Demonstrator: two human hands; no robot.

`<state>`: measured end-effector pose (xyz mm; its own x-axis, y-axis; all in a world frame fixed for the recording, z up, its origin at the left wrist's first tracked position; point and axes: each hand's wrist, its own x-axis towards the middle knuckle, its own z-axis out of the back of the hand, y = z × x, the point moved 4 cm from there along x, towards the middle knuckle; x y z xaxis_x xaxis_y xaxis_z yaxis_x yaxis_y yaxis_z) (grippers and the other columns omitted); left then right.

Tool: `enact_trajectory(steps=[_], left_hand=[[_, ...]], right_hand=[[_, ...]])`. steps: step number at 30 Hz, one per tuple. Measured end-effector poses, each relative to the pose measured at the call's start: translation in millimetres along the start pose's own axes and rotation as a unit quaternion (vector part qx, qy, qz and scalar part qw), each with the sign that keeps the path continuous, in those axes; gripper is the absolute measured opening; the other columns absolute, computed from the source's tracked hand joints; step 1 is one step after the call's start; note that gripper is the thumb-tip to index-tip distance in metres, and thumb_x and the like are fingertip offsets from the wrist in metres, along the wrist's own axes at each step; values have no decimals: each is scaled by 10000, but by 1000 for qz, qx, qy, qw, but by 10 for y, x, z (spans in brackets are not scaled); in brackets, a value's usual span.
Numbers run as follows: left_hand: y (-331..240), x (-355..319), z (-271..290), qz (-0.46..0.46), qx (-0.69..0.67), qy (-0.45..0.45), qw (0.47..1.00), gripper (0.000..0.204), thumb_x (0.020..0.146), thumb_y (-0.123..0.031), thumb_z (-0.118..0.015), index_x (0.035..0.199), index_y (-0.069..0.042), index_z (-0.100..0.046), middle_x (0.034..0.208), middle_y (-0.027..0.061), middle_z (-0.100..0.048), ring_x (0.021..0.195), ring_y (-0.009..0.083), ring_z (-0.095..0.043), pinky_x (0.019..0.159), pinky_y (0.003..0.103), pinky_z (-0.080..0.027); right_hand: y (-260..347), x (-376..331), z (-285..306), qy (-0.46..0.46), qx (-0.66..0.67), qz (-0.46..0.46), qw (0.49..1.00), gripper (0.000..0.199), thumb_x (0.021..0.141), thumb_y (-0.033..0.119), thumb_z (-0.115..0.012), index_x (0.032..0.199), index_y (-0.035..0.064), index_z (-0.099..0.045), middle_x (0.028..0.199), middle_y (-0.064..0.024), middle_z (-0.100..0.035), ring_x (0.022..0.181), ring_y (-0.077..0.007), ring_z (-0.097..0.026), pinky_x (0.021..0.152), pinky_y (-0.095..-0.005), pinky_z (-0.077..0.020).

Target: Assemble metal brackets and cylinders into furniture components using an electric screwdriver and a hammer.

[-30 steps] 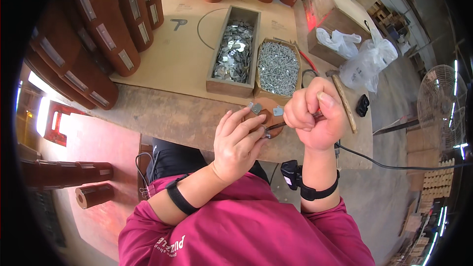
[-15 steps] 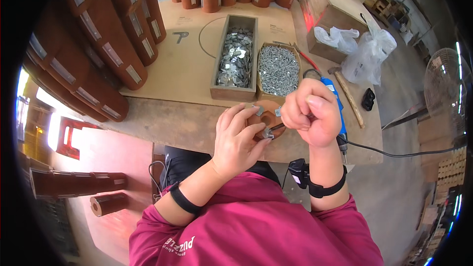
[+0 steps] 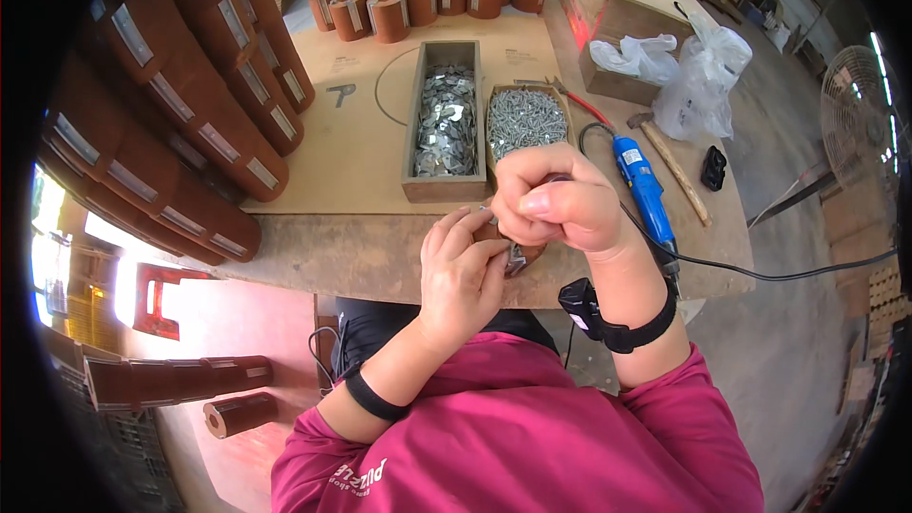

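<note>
Hands meet at centre frame over the near tabletop [image 3: 361,237] edge. Your left hand [image 3: 463,277] pinches a small metal plate [image 3: 516,257] against a brown cylinder piece [image 3: 527,255], which lies just right of it. Your right hand [image 3: 556,201] is fisted directly above; what it grips is hidden.

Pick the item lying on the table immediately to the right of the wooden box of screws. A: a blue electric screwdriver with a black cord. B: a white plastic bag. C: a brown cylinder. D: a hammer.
A: the blue electric screwdriver lies right beside the box of screws, its black cord trailing off to the right; the hammer and the white plastic bag sit farther right.
</note>
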<state>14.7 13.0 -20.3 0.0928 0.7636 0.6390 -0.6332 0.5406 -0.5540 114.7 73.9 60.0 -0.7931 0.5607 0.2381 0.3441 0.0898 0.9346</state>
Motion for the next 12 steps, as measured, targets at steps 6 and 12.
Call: enact_trajectory(steps=[6, 12], left_hand=[[22, 23, -28, 28, -18, 16, 999, 189, 673, -44, -623, 861, -24, -613, 1033, 152, -559, 1010, 353, -496, 870, 434, -373], [-110, 60, -41, -7, 21, 82, 996, 437, 659, -238, -691, 1038, -55, -571, 1232, 173, -428, 1140, 368, -401, 945, 472, -320]], right_hand=[[12, 67, -72, 24, 3, -47, 999, 234, 679, 171, -525, 567, 55, -355, 472, 1, -334, 419, -63, -266, 381, -226, -168], [-29, -53, 68, -56, 32, 11, 998, 252, 750, 202, -528, 613, 43, -387, 466, -19, -362, 403, -71, -303, 379, -210, -207]])
